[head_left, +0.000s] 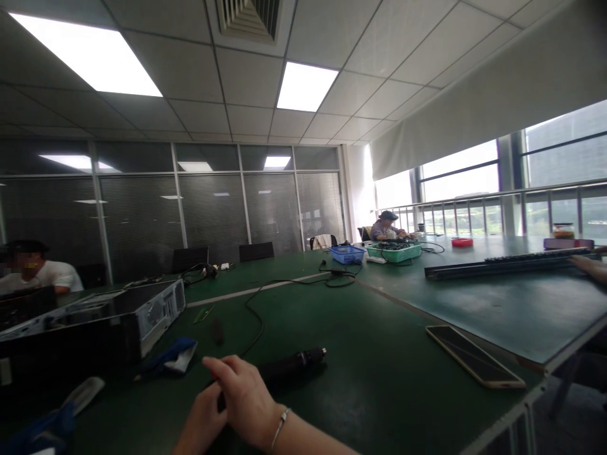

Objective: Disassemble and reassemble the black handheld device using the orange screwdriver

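Two bare hands at the near side of a green-topped workbench (379,404). The right hand (251,398), with a bracelet at its wrist, crosses over the left hand (203,414); its fingers lie together, extended rather than clenched, tips directed leftward. The left hand's fingers are largely covered, and a dark sliver shows between the two hands; whether either grasps anything cannot be told.

Principal relation: a black electric screwdriver (289,368) lies just beyond the right hand and to the right of its fingertips. Its long axis runs rightward and slightly away from the fingers, ending in a metal chuck (323,352); the rear is hidden behind the right hand, so contact is uncertain. The right hand is the nearer of the two. Beyond the fingers, a dark cable (258,316) curves off across the bench.

Margins: to the left of the fingertips lies a blue-and-grey item (177,357), too blurred to name, with an opened computer case (156,313) farther left, limiting room on that side. To the right, a broad stretch of green surface separates the chuck from a smartphone (474,357), which lies near the bench's right edge, well apart from both hands.
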`<state>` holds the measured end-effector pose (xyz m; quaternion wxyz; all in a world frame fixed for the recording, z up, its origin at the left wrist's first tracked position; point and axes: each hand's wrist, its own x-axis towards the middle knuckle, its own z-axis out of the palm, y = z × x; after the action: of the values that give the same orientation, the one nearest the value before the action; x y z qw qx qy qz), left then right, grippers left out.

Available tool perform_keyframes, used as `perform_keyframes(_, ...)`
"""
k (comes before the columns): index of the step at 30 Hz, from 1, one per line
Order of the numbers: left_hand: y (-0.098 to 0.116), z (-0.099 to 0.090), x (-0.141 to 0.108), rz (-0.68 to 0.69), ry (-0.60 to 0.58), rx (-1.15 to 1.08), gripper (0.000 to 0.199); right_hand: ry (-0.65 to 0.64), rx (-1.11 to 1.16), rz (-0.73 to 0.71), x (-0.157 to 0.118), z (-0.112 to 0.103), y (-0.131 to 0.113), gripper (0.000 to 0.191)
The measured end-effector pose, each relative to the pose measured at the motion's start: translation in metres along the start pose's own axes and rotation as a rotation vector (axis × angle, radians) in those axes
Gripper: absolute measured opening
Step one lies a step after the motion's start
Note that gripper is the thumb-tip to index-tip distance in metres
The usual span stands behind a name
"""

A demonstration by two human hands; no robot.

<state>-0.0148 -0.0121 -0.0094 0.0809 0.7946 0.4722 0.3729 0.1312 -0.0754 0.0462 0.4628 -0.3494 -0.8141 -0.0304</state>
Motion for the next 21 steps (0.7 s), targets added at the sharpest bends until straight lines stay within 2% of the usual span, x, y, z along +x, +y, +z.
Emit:
perform_keyframes(2,0.001,0.000,-0.001,-0.003,-0.045,-0.043,0.016,0.011,0.030,-0.005,-0.001,-0.002,-0.002,0.066)
perform_keyframes(4,0.001,0.000,-0.002,-0.012,-0.067,-0.050,0.018,0.049,0.010,0.062,0.000,-0.003,-0.004,0.060)
perform_keyframes(7,0.006,-0.001,-0.006,0.010,-0.068,-0.012,0.010,0.059,0.024,0.113,0.001,-0.003,-0.004,0.051)
perform_keyframes(11,0.014,-0.003,-0.010,0.060,-0.075,-0.035,0.010,0.036,0.155,0.005,-0.002,-0.003,-0.004,0.059)
perform_keyframes(16,0.015,-0.002,-0.014,0.030,-0.060,-0.043,0.010,0.067,0.090,0.055,-0.006,0.002,0.000,0.049)
perform_keyframes(21,0.015,-0.001,-0.016,0.034,-0.094,-0.086,0.014,0.038,0.136,-0.045,-0.010,0.010,0.006,0.056)
